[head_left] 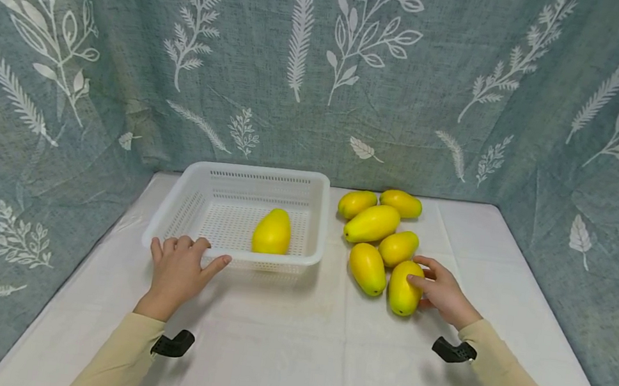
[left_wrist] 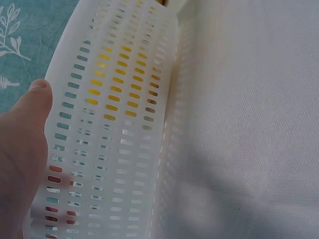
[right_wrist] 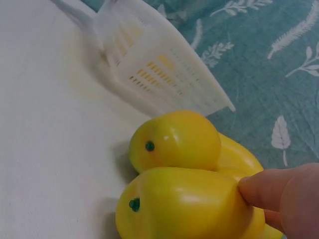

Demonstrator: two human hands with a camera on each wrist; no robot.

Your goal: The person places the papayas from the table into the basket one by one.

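Note:
A white perforated basket (head_left: 322, 220) stands at the table's middle left with one yellow mango (head_left: 272, 232) inside. My left hand (head_left: 192, 251) holds its near rim: the thumb (left_wrist: 35, 109) lies on the outer wall (left_wrist: 114, 149) and fingers show through the holes. The mango's yellow (left_wrist: 112, 84) also shows through. To the right lies a cluster of several mangoes (head_left: 372, 223). My right hand (head_left: 418, 272) grips the nearest one (head_left: 403, 291), thumb (right_wrist: 279, 189) pressed on its side (right_wrist: 184, 204). It touches a neighbouring mango (right_wrist: 177, 139).
A white cloth (head_left: 291, 345) covers the table. Teal leaf-print fabric (head_left: 326, 60) hangs behind and along both sides. The basket (right_wrist: 159, 64) sits a short way left of the mango cluster.

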